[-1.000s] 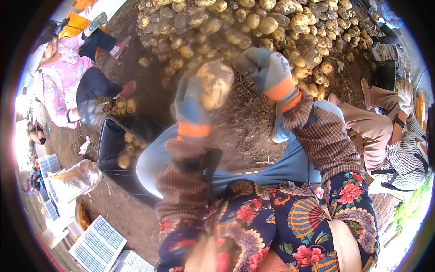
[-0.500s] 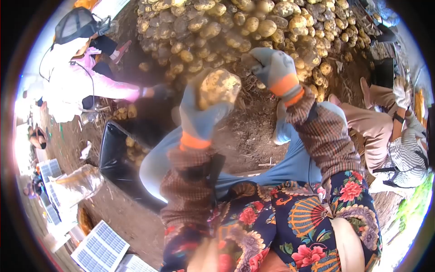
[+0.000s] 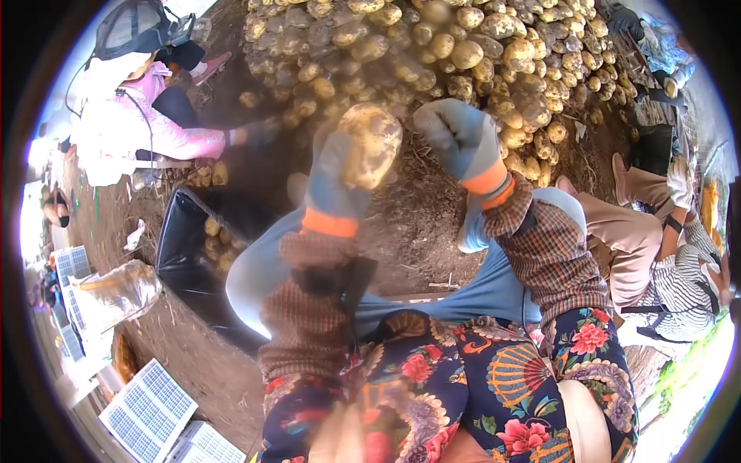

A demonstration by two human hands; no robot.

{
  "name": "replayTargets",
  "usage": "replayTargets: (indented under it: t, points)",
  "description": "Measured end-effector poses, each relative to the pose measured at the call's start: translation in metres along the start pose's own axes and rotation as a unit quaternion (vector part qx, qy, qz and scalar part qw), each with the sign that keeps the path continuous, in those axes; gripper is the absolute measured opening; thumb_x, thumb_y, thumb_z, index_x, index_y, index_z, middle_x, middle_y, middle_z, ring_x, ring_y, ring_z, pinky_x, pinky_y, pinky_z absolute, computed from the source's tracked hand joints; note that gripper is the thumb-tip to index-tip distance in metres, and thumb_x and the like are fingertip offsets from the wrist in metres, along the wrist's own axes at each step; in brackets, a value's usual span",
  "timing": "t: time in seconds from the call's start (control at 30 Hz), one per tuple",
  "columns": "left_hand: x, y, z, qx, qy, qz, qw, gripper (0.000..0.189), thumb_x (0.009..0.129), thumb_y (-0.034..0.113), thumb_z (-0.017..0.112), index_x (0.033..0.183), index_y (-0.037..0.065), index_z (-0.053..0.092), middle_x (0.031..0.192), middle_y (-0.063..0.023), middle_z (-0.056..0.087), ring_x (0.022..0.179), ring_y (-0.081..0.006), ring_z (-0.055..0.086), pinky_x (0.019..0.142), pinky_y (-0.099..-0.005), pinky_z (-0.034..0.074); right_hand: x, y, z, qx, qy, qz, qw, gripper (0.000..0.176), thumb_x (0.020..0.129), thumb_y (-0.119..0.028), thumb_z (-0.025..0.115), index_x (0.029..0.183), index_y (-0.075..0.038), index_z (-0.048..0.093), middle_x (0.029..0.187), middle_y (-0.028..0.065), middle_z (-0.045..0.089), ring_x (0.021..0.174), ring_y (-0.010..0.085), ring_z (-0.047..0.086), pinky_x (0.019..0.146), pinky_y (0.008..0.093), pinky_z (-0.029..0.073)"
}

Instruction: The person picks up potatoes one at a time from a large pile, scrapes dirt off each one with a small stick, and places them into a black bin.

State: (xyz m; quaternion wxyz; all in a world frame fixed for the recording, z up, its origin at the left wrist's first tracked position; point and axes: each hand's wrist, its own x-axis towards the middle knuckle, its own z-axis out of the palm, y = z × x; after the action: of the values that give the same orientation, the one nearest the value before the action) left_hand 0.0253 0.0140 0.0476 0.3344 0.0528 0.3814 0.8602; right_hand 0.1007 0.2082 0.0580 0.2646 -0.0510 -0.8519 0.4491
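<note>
Fingers of the left hand (image 3: 336,181), in a grey-blue glove with an orange cuff, are wrapped round the lower part of a potato (image 3: 372,143) and grip it from below and from the left. The potato is raised in front of the person, above the bare soil (image 3: 417,224) between the knees. It is oval, and its long axis runs nearly straight away from the person, tilted a little to the right, with its far end pointing at the pile (image 3: 463,54). Its top and right side are uncovered, pale yellow with dark patches of earth.

Just beside it on the right, apart from it, is the right hand (image 3: 459,139) in a matching glove, back of the hand to the camera. Its fingers are curled downward near the foot of the pile; whether they hold anything I cannot tell.

The pile of potatoes fills the ground ahead from left to right, and its near edge lies close beyond both hands. The soil strip between the legs (image 3: 494,285) is the open room below the hands, shut in by a knee on each side.

To the left, near the left knee, a black bin (image 3: 181,262) stands open with a few potatoes in it. Beyond it a person in pink (image 3: 131,131) reaches an arm to the pile's left edge. On the right another seated person in a striped top (image 3: 683,270) is close to the right knee.
</note>
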Motion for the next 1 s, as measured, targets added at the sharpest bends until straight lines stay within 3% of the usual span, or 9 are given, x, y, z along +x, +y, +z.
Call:
replayTargets:
  t: [0.07, 0.17, 0.27, 0.3, 0.4, 0.47, 0.57, 0.87, 1.0]
  points:
    - [0.007, -0.015, -0.006, 0.037, 0.05, 0.064, 0.996, 0.05, 0.104, 0.03, 0.057, 0.144, 0.003, 0.047, 0.134, -0.0152, 0.062, 0.113, -0.027, 0.066, 0.091, -0.0411, 0.059, -0.001, -0.012, 0.0, -0.052, -0.026, -0.047, 0.997, 0.015, 0.097, -0.022, 0.063, 0.095, -0.009, 0.071, 0.081, 0.0097, 0.068, 0.069, 0.027, 0.065, 0.062, 0.0398, 0.052]
    - [0.005, -0.017, -0.003, 0.022, 0.135, 0.055, 0.989, 0.046, 0.104, 0.03, 0.058, 0.141, 0.003, 0.051, 0.129, -0.0136, 0.065, 0.113, -0.0262, 0.066, 0.093, -0.0408, 0.058, -0.013, -0.008, 0.006, -0.154, -0.261, -0.117, 0.946, 0.012, 0.094, -0.017, 0.063, 0.102, -0.013, 0.072, 0.088, 0.0045, 0.07, 0.077, 0.0263, 0.068, 0.065, 0.0385, 0.054]
    - [-0.002, 0.013, 0.009, -0.074, 0.163, -0.14, 0.974, 0.045, 0.104, 0.035, 0.055, 0.135, 0.002, 0.056, 0.125, -0.0129, 0.068, 0.113, -0.028, 0.066, 0.094, -0.0419, 0.057, -0.023, -0.001, 0.009, -0.07, -0.263, -0.134, 0.953, 0.022, 0.092, -0.023, 0.066, 0.112, -0.016, 0.072, 0.092, 0.0041, 0.07, 0.086, 0.02, 0.07, 0.067, 0.0361, 0.056]
    - [0.0, 0.008, 0.0, -0.057, 0.118, -0.096, 0.987, 0.046, 0.104, 0.039, 0.054, 0.134, 0.003, 0.057, 0.124, -0.013, 0.068, 0.111, -0.0291, 0.067, 0.093, -0.0425, 0.057, -0.021, 0.008, 0.009, 0.006, -0.295, -0.095, 0.951, 0.023, 0.092, -0.026, 0.067, 0.112, -0.016, 0.072, 0.092, 0.0052, 0.07, 0.087, 0.0183, 0.07, 0.065, 0.036, 0.055]
    - [0.005, -0.008, -0.014, -0.08, 0.058, -0.045, 0.994, 0.054, 0.102, 0.05, 0.052, 0.132, 0.006, 0.06, 0.121, -0.0128, 0.07, 0.108, -0.0317, 0.068, 0.09, -0.0442, 0.056, -0.004, 0.014, -0.003, 0.036, -0.193, 0.037, 0.98, 0.022, 0.098, -0.027, 0.065, 0.105, -0.007, 0.073, 0.081, 0.01, 0.067, 0.077, 0.0138, 0.065, 0.057, 0.0327, 0.05]
    - [0.006, -0.003, -0.006, -0.168, 0.102, -0.14, 0.971, 0.059, 0.101, 0.058, 0.051, 0.132, 0.009, 0.061, 0.121, -0.0124, 0.071, 0.107, -0.0327, 0.068, 0.088, -0.0447, 0.056, -0.001, 0.006, -0.004, 0.089, -0.147, 0.088, 0.981, 0.025, 0.102, -0.024, 0.062, 0.099, -0.001, 0.073, 0.075, 0.0136, 0.065, 0.069, 0.0158, 0.061, 0.059, 0.0323, 0.048]
    - [0.005, -0.013, -0.022, -0.166, 0.035, -0.148, 0.974, 0.061, 0.099, 0.061, 0.052, 0.134, 0.012, 0.061, 0.122, -0.0115, 0.071, 0.108, -0.0331, 0.068, 0.086, -0.045, 0.056, -0.001, -0.009, 0.001, 0.059, -0.076, 0.009, 0.995, 0.02, 0.101, -0.019, 0.061, 0.099, -0.001, 0.072, 0.076, 0.0144, 0.064, 0.068, 0.0214, 0.062, 0.061, 0.0356, 0.049]
    - [0.005, -0.009, -0.017, -0.119, 0.132, -0.123, 0.976, 0.063, 0.099, 0.059, 0.052, 0.134, 0.007, 0.06, 0.125, -0.0152, 0.069, 0.113, -0.0358, 0.065, 0.089, -0.0503, 0.056, -0.028, 0.019, 0.011, 0.046, -0.268, -0.174, 0.946, 0.024, 0.092, -0.009, 0.066, 0.116, -0.005, 0.068, 0.102, 0.0098, 0.071, 0.092, 0.0236, 0.069, 0.076, 0.032, 0.058]
    - [0.011, -0.022, -0.032, -0.145, 0.032, -0.054, 0.988, 0.062, 0.1, 0.058, 0.053, 0.133, 0.006, 0.059, 0.124, -0.0166, 0.068, 0.112, -0.0347, 0.065, 0.09, -0.0511, 0.056, -0.013, 0.019, 0.001, 0.106, -0.197, 0.01, 0.975, 0.014, 0.094, -0.009, 0.068, 0.105, -0.002, 0.073, 0.088, 0.0057, 0.072, 0.075, 0.0189, 0.068, 0.064, 0.0281, 0.055]
